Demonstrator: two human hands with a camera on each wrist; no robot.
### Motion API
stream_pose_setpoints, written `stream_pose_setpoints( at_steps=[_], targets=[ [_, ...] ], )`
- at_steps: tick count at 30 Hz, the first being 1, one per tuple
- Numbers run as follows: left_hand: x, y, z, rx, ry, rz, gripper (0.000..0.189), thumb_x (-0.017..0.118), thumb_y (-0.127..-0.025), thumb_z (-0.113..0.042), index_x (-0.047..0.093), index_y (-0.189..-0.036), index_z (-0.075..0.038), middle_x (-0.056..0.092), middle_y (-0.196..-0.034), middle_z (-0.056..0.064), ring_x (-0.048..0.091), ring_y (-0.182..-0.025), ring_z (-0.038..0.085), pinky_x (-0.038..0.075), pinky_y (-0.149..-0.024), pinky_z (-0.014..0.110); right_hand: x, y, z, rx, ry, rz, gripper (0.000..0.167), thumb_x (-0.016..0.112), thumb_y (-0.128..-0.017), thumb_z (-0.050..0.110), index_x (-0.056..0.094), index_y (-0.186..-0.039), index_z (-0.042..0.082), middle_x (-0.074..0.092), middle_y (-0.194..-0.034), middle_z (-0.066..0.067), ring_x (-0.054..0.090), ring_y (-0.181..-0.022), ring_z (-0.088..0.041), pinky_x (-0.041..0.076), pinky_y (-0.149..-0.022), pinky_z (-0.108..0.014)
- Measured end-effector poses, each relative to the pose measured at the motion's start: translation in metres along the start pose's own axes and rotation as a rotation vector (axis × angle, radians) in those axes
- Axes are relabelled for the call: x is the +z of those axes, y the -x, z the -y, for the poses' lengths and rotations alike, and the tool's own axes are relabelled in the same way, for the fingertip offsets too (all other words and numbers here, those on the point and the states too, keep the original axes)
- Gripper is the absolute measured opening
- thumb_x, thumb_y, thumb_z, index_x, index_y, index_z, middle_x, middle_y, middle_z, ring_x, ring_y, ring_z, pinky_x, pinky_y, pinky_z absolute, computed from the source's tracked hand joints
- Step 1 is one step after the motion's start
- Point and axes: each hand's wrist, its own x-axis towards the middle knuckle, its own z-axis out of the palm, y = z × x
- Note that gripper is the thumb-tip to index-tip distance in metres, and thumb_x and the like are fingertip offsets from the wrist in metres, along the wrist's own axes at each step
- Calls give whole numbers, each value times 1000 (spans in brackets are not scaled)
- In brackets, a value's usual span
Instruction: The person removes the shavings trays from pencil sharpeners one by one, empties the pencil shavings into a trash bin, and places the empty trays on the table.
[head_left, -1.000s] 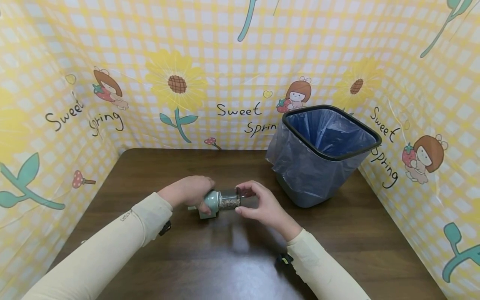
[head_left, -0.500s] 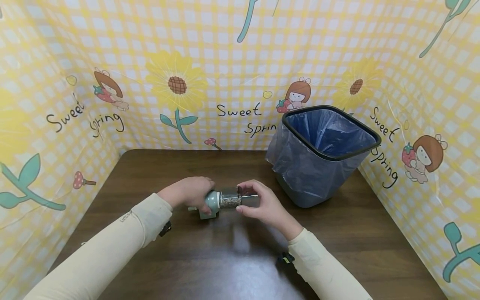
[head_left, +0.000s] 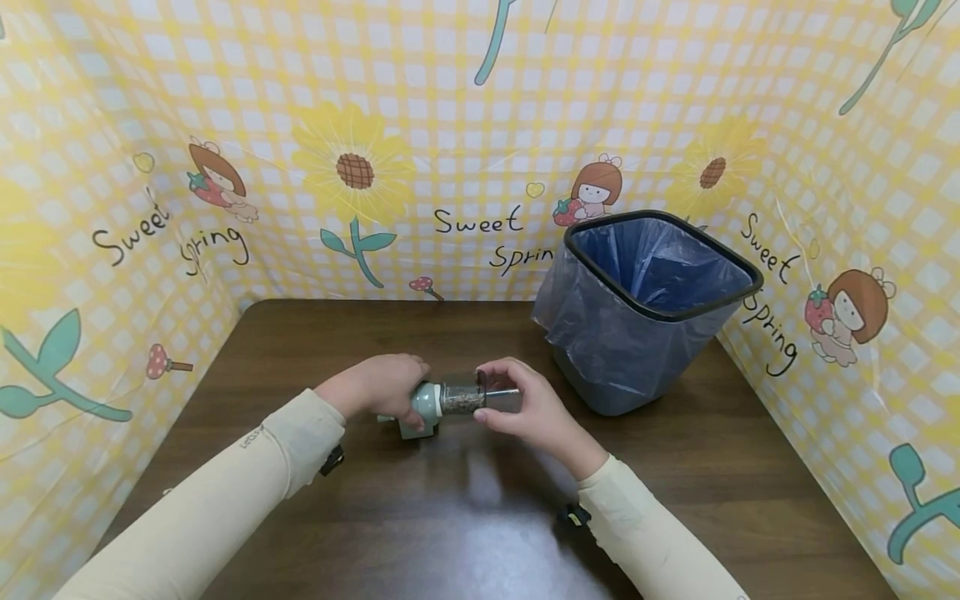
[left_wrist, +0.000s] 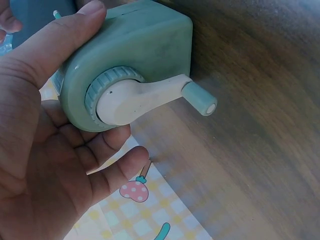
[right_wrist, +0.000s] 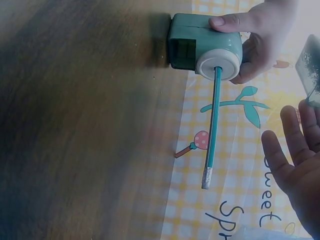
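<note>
A green crank pencil sharpener (head_left: pixel 424 412) sits on the table, and my left hand (head_left: pixel 378 385) grips it, thumb on one side and fingers round the other. In the left wrist view its white crank arm (left_wrist: pixel 145 97) with a green knob points away. A green pencil (right_wrist: pixel 213 125) sticks out of the white port in the right wrist view, eraser end outward. Beside the port, the drawer slot (right_wrist: pixel 183 53) is dark. My right hand (head_left: pixel 527 408) pinches a clear shavings drawer (head_left: pixel 463 402) in front of the port; dark shavings lie in it.
A grey trash bin with a black rim (head_left: pixel 662 317) and a translucent bag liner (head_left: pixel 607 350) stands at the back right, beyond my right hand. A yellow checked cloth (head_left: pixel 450 167) encloses the brown table (head_left: pixel 360 517) at the back and sides.
My right hand has shifted slightly right with the shavings drawer, whose shavings end now lies a little farther from the sharpener. The left hand keeps its grip and has hardly moved.
</note>
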Motion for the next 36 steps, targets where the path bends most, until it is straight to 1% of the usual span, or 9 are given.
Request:
stream_pose_setpoints(
  at_steps=[7, 10, 16, 22, 29, 36],
  targets=[
    [-1, 1, 0, 1, 1, 3, 79, 89, -72, -51, 64, -127, -1, 67, -116, 9, 60, -93, 18, 55, -82, 37, -3, 1, -1, -19, -8, -12, 53, 89, -79, 14, 65, -126, 12, 66, -121, -3, 67, -108, -22, 51, -99, -56],
    [-1, 1, -1, 10, -5, -3, 78, 89, -72, -51, 64, -126, -1, 67, -116, 10, 61, -93, 19, 55, -82, 38, -5, 1, -1, -30, -8, -10, 52, 89, -80, 15, 65, -125, 14, 66, -119, -1, 67, -107, -22, 51, -98, -57],
    [-2, 2, -1, 12, -10, -13, 75, 89, -72, -52, 65, -123, -2, 67, -114, 9, 61, -93, 19, 55, -84, 39, -9, 0, 1, -50, 6, -24, 52, 88, -80, 13, 64, -126, 12, 66, -120, -3, 66, -107, -24, 52, -97, -54],
    [-2, 2, -1, 16, -11, -13, 79, 89, -72, -52, 64, -126, 1, 67, -118, 12, 61, -95, 21, 55, -86, 40, -12, -2, 3, -55, 2, -37, 53, 88, -80, 11, 63, -127, 11, 66, -120, -4, 65, -108, -32, 51, -98, -57],
    [-3, 4, -2, 5, -5, -6, 84, 89, -72, -52, 62, -130, 2, 66, -123, 14, 61, -97, 21, 55, -87, 41, -16, -4, 7, -74, 30, -45, 52, 87, -80, 12, 64, -127, 11, 67, -119, -3, 64, -108, -23, 52, -98, -53],
    [-3, 4, -1, 1, 16, -3, 79, 89, -74, -50, 63, -128, 0, 67, -119, 11, 60, -94, 20, 55, -85, 40, -20, -5, 14, -42, 49, -53, 51, 87, -81, 15, 64, -126, 13, 66, -119, -1, 64, -109, -22, 52, -99, -52]
  ],
)
